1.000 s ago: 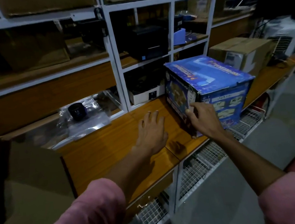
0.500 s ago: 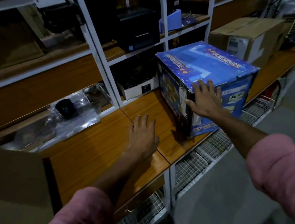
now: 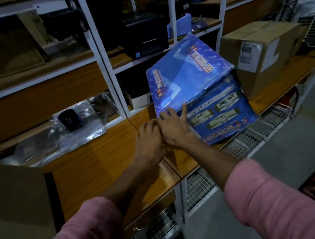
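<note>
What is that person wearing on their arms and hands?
Both arms wear plain pink long sleeves. The left sleeve and the right sleeve are bunched up in soft folds, so the lower arms are bare. The left hand and the right hand have no gloves on. No watch, bracelet or ring shows in this dim light.

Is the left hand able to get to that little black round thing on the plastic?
Probably yes. The left hand is beside the blue box, and only bare wooden shelf lies between it and the black round thing. Nothing stands in the way.
</note>
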Demonstrator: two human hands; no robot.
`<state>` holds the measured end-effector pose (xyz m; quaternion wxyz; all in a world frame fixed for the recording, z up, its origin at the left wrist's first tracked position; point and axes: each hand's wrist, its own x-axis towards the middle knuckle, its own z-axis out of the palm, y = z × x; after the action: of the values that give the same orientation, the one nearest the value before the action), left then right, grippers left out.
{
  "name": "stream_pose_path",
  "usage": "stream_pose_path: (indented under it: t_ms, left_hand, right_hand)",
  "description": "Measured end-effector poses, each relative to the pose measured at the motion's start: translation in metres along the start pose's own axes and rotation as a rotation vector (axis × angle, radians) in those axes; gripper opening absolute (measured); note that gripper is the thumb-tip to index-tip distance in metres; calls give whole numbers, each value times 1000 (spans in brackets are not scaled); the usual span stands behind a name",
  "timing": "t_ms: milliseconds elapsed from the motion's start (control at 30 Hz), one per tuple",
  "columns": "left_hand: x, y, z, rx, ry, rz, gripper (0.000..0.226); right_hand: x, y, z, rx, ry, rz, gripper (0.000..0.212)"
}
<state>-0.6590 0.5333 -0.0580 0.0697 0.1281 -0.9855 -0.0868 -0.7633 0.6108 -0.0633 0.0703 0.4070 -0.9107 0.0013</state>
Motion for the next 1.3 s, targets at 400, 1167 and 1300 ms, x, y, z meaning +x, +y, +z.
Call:
stream_pose_path:
  t_ms: [400,1167,1300]
  left_hand:
    - [2,-47,-14,-139,73,-94,72]
    - [29,-28,-9,-182,37,-21,77]
    - [26,-31,-10,-246,128,-38,72]
  right_hand:
    - [-1,-38,-2,334,385,-59,33]
    - [20,25,-13,186,457,137,53]
    - [17,-3,-9,179,405,-23,49]
